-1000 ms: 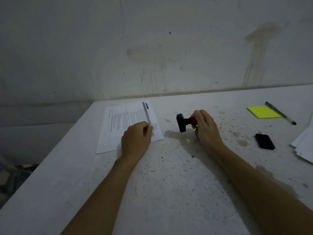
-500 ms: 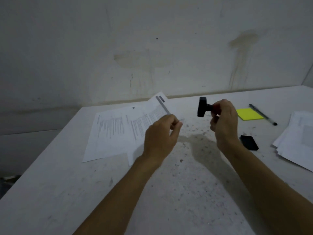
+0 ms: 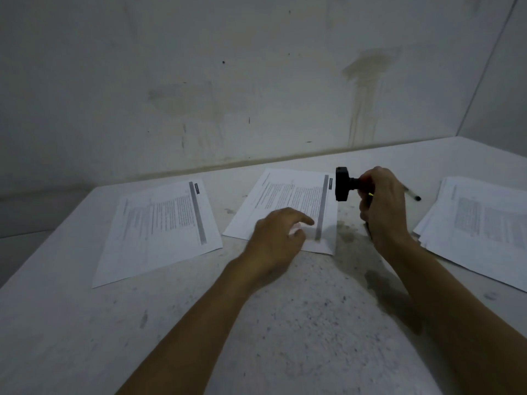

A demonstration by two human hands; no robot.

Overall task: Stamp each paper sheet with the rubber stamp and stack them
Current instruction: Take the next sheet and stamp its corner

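Item: printed sheet [image 3: 288, 201], newly laid flat mid-table beside an earlier sheet [image 3: 159, 226], left hand [image 3: 275, 238] resting on it with fingers loosely extended; rubber stamp [image 3: 343, 183], clamped in right-hand [image 3: 380, 203] fingers, face sideways, now poised above sheet's edge; stamping judged imminent.

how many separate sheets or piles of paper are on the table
3: a single sheet at left, a middle sheet under the left hand, and a pile at right, whose sheet count I cannot tell.
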